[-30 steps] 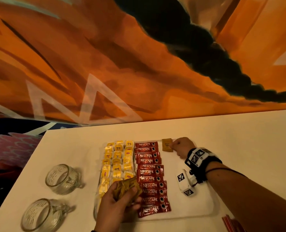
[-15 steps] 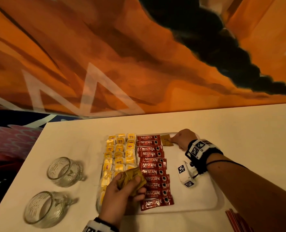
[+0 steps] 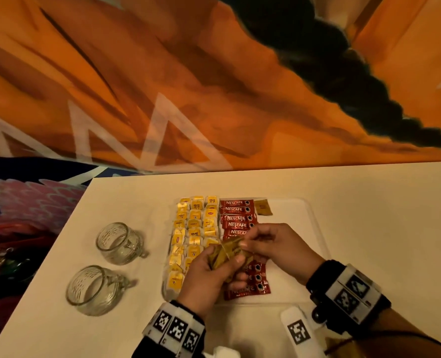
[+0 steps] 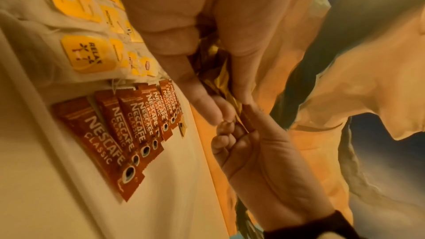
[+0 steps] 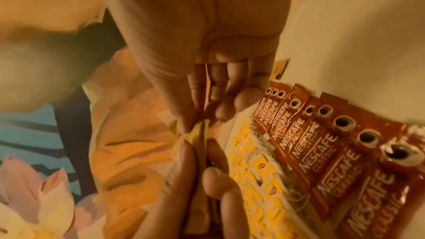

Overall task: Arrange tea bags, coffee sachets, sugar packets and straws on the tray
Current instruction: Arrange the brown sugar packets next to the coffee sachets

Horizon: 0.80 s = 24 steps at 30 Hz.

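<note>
A white tray [image 3: 309, 228] on the table holds columns of yellow tea bags [image 3: 196, 226] on its left and a column of red coffee sachets [image 3: 236, 210] beside them. One brown sugar packet [image 3: 262, 207] lies on the tray at the far end, right of the sachets. My left hand [image 3: 209, 272] grips a bunch of brown sugar packets [image 3: 226, 253] above the sachets. My right hand [image 3: 268, 244] meets it there, and its thumb and fingers pinch the top of one packet [image 5: 200, 128] in the bunch. The straws are out of view.
Two glass mugs [image 3: 120, 242] [image 3: 93, 289] lie on their sides on the table, left of the tray. An orange painted wall [image 3: 214, 86] rises behind the table's far edge. The tray's right half [image 3: 291, 220] is bare.
My right hand left the lone sugar packet at the tray's far end and came back to the bunch in my left hand, where it now pinches a packet. The view tilted down.
</note>
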### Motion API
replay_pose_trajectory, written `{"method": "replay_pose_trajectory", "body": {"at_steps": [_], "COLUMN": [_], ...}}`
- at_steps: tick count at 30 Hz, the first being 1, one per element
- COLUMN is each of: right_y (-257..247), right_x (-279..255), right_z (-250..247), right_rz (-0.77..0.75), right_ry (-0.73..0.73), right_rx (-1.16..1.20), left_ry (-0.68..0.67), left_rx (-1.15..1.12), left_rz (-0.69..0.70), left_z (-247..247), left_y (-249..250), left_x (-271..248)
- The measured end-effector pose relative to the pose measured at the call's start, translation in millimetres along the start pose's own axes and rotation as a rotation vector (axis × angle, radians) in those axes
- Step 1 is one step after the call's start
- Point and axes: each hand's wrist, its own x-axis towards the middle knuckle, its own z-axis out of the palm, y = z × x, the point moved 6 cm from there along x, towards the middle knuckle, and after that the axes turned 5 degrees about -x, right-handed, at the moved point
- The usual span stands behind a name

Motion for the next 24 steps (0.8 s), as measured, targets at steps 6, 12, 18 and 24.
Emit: {"method": "replay_pose_trajectory", "body": {"at_steps": [6,12,18,24], "right_y": [2.1,1.0,10.2,27.3], "right_x": [-21.2,-32.0,-28.5,-21.4], "right_z": [-6.9,3.9,-1.4,-8.8], "right_rz": [0.038,-0.001,0.079,0.142], "right_ry": [0.114,0.128,0.14,0.107], "right_rx": [0.102,0.065,0.135,0.046], "left_ry": [0.076,0.045,0.068,0.097], "left_rx": [-0.076,0.061,0.076,0.024], "left_rz": [0.065,0.126,0.154,0.111], "left_z": [-9.5,2.4,0.7,-8.6], "left_y": [7.3,13.9,18.1,10.0], "left_x": [-8.3,-13.7,-9.2,2.7]}}
